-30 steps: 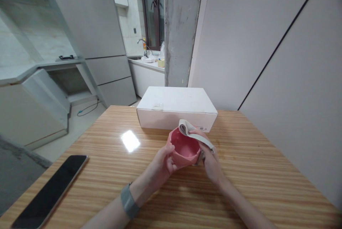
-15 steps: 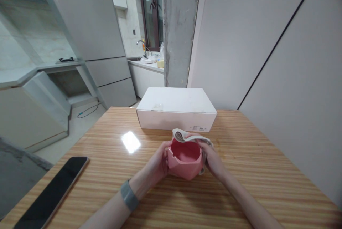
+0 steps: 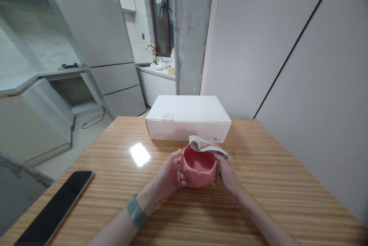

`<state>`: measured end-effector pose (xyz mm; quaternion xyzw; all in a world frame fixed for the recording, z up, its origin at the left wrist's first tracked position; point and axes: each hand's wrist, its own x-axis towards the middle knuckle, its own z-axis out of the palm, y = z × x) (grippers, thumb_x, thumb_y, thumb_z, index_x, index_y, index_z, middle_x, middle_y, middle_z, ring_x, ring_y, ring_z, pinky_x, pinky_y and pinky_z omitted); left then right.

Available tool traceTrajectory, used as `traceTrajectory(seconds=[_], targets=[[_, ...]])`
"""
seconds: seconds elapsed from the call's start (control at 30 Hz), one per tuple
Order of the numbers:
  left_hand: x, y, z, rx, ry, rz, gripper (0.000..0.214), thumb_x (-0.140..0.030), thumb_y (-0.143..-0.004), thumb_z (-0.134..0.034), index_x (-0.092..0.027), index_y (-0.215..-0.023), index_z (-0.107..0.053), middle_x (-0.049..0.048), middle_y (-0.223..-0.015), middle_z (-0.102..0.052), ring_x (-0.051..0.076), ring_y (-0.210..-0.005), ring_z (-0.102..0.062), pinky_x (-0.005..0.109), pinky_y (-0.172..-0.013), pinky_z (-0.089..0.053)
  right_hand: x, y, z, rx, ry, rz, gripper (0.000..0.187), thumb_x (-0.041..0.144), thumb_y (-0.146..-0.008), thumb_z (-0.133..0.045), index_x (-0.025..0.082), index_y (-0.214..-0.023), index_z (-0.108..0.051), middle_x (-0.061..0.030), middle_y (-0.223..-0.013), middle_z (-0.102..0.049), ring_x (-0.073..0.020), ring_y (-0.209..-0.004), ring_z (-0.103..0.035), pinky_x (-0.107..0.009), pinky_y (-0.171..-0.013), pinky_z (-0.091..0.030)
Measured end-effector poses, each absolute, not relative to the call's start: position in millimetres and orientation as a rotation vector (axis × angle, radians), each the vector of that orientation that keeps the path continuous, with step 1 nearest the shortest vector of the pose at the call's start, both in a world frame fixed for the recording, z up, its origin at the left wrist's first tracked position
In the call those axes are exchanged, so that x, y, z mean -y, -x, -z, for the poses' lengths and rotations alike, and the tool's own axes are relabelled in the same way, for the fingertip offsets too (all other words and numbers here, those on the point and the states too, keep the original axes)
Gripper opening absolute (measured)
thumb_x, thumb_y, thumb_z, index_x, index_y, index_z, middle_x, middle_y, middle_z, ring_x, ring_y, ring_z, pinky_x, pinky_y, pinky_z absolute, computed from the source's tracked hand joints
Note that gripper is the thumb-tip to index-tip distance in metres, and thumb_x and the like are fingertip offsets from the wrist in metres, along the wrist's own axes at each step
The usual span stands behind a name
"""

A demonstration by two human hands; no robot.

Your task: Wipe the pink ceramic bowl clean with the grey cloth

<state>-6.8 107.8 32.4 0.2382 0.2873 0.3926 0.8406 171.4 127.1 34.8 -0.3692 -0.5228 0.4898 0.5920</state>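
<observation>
Left hand (image 3: 169, 173) grips the pink bowl (image 3: 199, 179); right hand (image 3: 226, 168) holds a folded cloth (image 3: 197, 143) against it. Under the cloth's push, a slack left hold could drop it.

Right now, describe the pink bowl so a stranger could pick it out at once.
Find the wooden table and the white box on it. On the box's near side, both hands frame the pink bowl. Its faceted pink walls distinguish it from the pale cloth at its rim.

White box (image 3: 188, 109) blocking ahead, tabletop (image 3: 276, 181) open rightward
</observation>
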Motion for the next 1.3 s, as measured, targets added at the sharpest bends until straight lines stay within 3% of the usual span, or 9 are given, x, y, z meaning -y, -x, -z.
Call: traceTrajectory(seconds=[0.1,0.27,0.4,0.57,0.63,0.87,1.13,1.3], targets=[[-110.5,11.1,-29.5,-0.633,-0.523,-0.729,0.047,-0.051,-0.086,-0.05,-0.009,-0.103,-0.065,0.011,-0.084,-0.072,0.019,-0.064,-0.067,0.033,-0.056,-0.059,-132.6,-177.1,-32.7,1.175,0.861,-1.273,0.019,0.032,-0.077,-0.058,0.023,-0.082,-0.074,-0.0026,-0.097,-0.074,-0.0264,-0.103,-0.062,-0.037,-0.1,-0.04],[-114.3,8.6,-14.8,-0.704,-0.528,-0.761,0.043,-0.044,-0.085,-0.051,-0.008,-0.103,-0.065,0.0119,-0.085,-0.071,0.022,-0.067,-0.067,0.037,-0.054,-0.059,-132.7,-178.0,-34.1,1.175,0.907,-1.273,0.019,0.034,-0.074,-0.059,0.023,-0.081,-0.073,-0.0024,-0.093,-0.074,-0.0265,-0.098,-0.063,-0.036,-0.096,-0.042],[-111.6,2.3,-11.2,-0.733,-0.48,-0.873,0.039,-0.038,-0.085,-0.053,-0.008,-0.107,-0.063,0.0135,-0.09,-0.072,0.023,-0.069,-0.069,0.041,-0.062,-0.059,-127.4,-171.6,-34.4,1.221,0.878,-1.129,0.018,0.031,-0.079,-0.056,0.023,-0.083,-0.071,-0.0021,-0.102,-0.072,-0.0249,-0.104,-0.06,-0.034,-0.1,-0.039],[-99.3,-6.8,-25.6,-0.528,-0.537,-1.033,0.042,-0.029,-0.085,-0.059,-0.013,-0.123,-0.056,0.0156,-0.117,-0.067,0.027,-0.102,-0.065,0.041,-0.086,-0.053,-120.1,-163.1,-33.6,1.238,0.857,-0.935,0.019,0.03,-0.084,-0.054,0.024,-0.091,-0.07,-0.0026,-0.116,-0.067,-0.0231,-0.121,-0.05,-0.034,-0.109,-0.03],[-97.4,-7.1,-29.6,-0.467,-0.562,-1.029,0.042,-0.028,-0.086,-0.059,-0.014,-0.124,-0.056,0.0148,-0.12,-0.066,0.026,-0.106,-0.064,0.039,-0.089,-0.052,-119.7,-163.9,-36.5,1.254,0.861,-0.939,0.018,0.03,-0.084,-0.054,0.024,-0.089,-0.07,-0.0028,-0.115,-0.068,-0.0238,-0.121,-0.05,-0.035,-0.11,-0.03],[-107.2,6.3,-28.7,-0.627,-0.406,-0.821,0.051,-0.056,-0.086,-0.048,-0.01,-0.101,-0.062,0.0119,-0.083,-0.071,0.022,-0.07,-0.069,0.038,-0.068,-0.057,-134.7,-183.5,-37.8,1.221,0.924,-1.142,0.017,0.03,-0.076,-0.057,0.024,-0.078,-0.073,-0.0008,-0.093,-0.074,-0.0257,-0.1,-0.062,-0.036,-0.098,-0.04],[-110.0,3.5,-17.2,-0.775,-0.457,-0.805,0.035,-0.046,-0.085,-0.057,-0.013,-0.076,-0.062,0.0015,-0.055,-0.063,0.013,-0.045,-0.057,0.028,-0.048,-0.054,-139.8,-187.3,-25.3,1.21,0.957,-1.273,0.021,0.034,-0.077,-0.059,0.022,-0.084,-0.074,-0.0028,-0.094,-0.074,-0.0267,-0.098,-0.063,-0.037,-0.094,-0.043],[-110.6,0.4,-15.1,-0.831,-0.467,-0.954,0.03,-0.039,-0.081,-0.061,-0.01,-0.085,-0.064,0.0086,-0.071,-0.07,0.018,-0.057,-0.066,0.032,-0.056,-0.057,-127.3,-169.9,-34.8,1.235,0.895,-1.085,0.016,0.031,-0.077,-0.058,0.024,-0.075,-0.072,-0.0015,-0.096,-0.074,-0.025,-0.102,-0.061,-0.035,-0.099,-0.04]])
